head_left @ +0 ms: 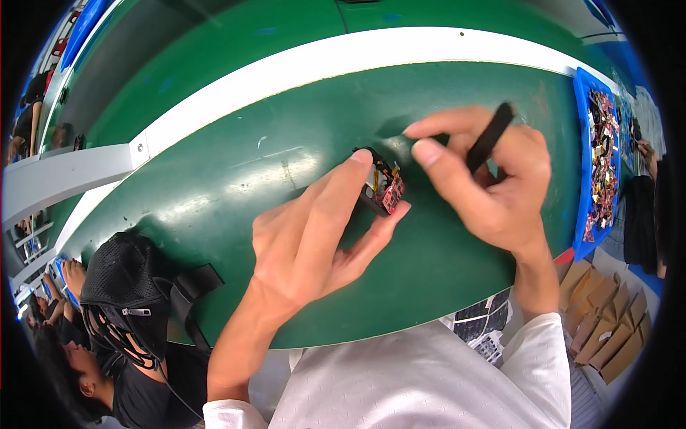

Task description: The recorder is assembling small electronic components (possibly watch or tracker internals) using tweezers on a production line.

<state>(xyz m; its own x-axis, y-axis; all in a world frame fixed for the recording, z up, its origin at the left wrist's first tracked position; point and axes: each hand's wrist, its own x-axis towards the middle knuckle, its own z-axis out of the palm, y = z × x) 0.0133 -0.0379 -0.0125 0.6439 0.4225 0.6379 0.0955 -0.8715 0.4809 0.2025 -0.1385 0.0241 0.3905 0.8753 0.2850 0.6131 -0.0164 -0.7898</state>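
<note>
Centrally, the left hand (314, 236) pinches a small black electronic module (379, 189) with a red circuit board between forefinger on top and thumb below, the other fingers loosely spread, holding it just above the middle of the table. Just to its right, the right hand (486, 179) is curled round a slim black tool (489, 137), gripped between thumb and fingers, with the forefinger stretched toward the module. Beneath both lies a dark green worktable (236, 179) with scuffed, glossy patches, edged at the far side by a curved white rail (286, 71), beyond which runs another green surface. At the right rim stands a blue tray (580, 164) filled with small mixed parts. Below it, off the table's edge, sit stacked brown cardboard pieces (600, 314) and dark printed sheets (482, 318). At lower left, a black mesh cap (121, 286) covers another person's head.
</note>
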